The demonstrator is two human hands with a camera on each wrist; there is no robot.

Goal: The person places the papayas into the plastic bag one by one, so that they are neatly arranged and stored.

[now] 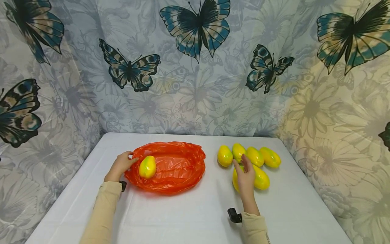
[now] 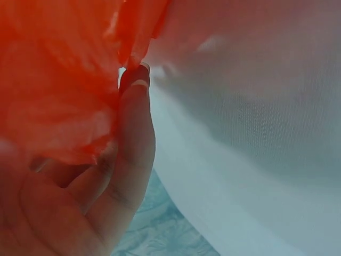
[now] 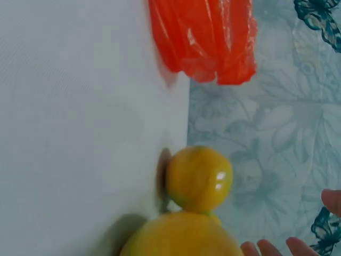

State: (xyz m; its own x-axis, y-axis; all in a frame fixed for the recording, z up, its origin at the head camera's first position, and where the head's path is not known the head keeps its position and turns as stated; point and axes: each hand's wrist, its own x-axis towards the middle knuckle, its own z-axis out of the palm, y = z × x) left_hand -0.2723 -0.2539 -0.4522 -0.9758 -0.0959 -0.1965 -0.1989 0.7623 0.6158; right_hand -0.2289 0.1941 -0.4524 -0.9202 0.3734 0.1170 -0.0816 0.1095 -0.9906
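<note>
A red plastic bag (image 1: pixel 179 167) lies spread on the white table with its mouth gaping upward. One yellow mango (image 1: pixel 147 167) sits at the bag's left side. My left hand (image 1: pixel 119 166) holds the bag's left rim, its fingers curled at the thin plastic (image 2: pixel 58 80) in the left wrist view. My right hand (image 1: pixel 246 178) hovers by the mangoes on the right, fingers apart, gripping nothing. It partly hides one front mango (image 1: pixel 235 179); another mango (image 1: pixel 262 178) lies beside it. In the right wrist view, a mango (image 3: pixel 198 178) stands beyond a nearer one (image 3: pixel 181 237).
Behind the right hand several more mangoes form a loose row, from the left one (image 1: pixel 224 156) to the right one (image 1: pixel 270 157). The white table (image 1: pixel 182 217) ends at a cloth backdrop (image 1: pixel 201 112) printed with butterflies. Each wrist carries a small black device (image 1: pixel 234 215).
</note>
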